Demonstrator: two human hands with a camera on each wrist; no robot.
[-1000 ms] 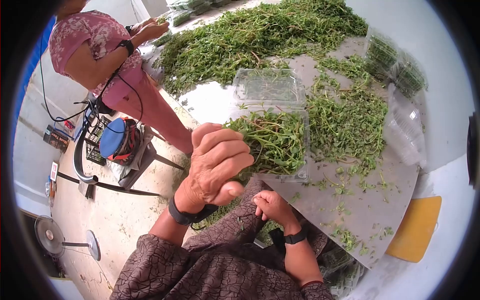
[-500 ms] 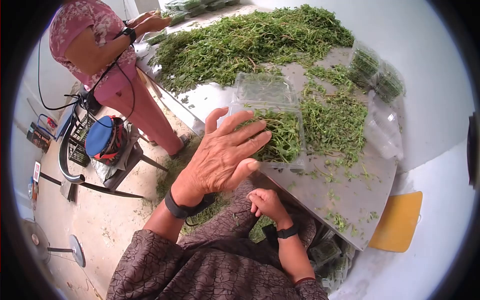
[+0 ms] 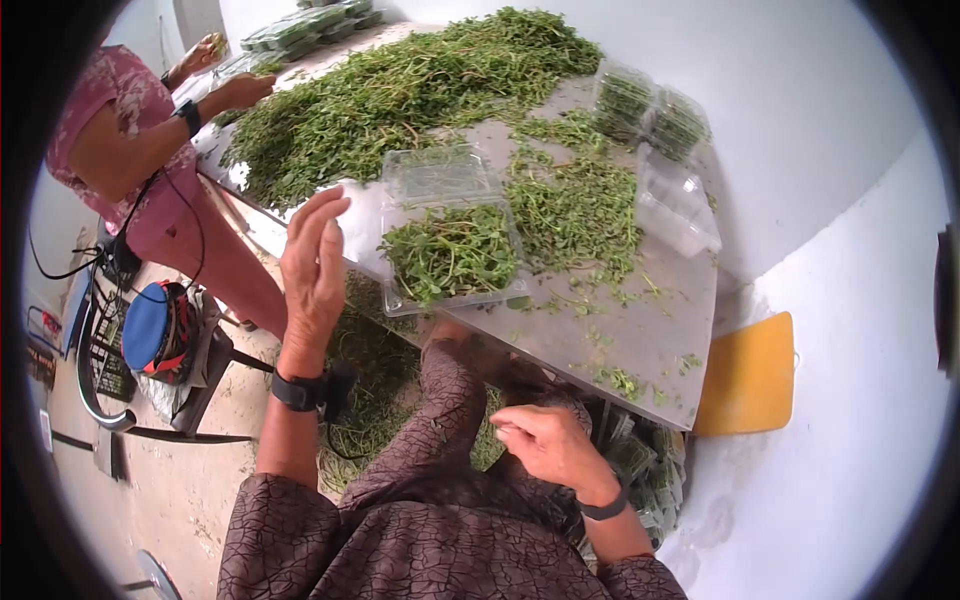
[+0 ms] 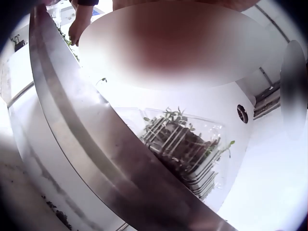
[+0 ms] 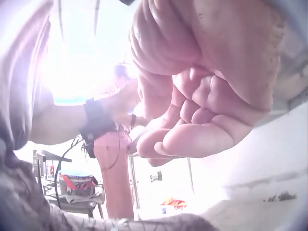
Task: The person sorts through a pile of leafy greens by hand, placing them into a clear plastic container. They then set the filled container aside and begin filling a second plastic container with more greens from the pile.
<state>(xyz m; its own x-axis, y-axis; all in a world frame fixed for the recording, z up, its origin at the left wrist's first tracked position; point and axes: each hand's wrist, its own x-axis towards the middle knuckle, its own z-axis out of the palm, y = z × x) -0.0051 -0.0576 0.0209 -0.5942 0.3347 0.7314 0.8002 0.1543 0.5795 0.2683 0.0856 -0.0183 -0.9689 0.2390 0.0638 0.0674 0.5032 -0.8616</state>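
Observation:
An opened clear plastic clamshell box (image 3: 465, 301) sits at the table's near edge, its lid (image 3: 440, 178) folded back. Leafy green stems (image 3: 455, 250) fill its base and rise above the rim. My left hand (image 3: 313, 265) is raised to the left of the box, fingers extended and holding nothing. Over my lap, the right hand (image 3: 548, 447) hangs with loosely bent fingers; the right wrist view shows its palm side and curled fingers (image 5: 207, 137) with nothing in them. The left wrist view catches the box's ribbed side (image 4: 187, 154) behind the metal table edge (image 4: 110, 144).
A large heap of greens (image 3: 420, 95) covers the table's far side, with a smaller spread (image 3: 575, 215) right of the box. Filled boxes (image 3: 625, 95) and nested clear boxes (image 3: 680, 205) stand by the wall. Another person (image 3: 125, 140) stands at left, near a chair (image 3: 205, 385).
My left hand, first closed in front of the greens, has opened and moved left, away from the box. The right hand has lifted slightly and loosened. The head view has turned right.

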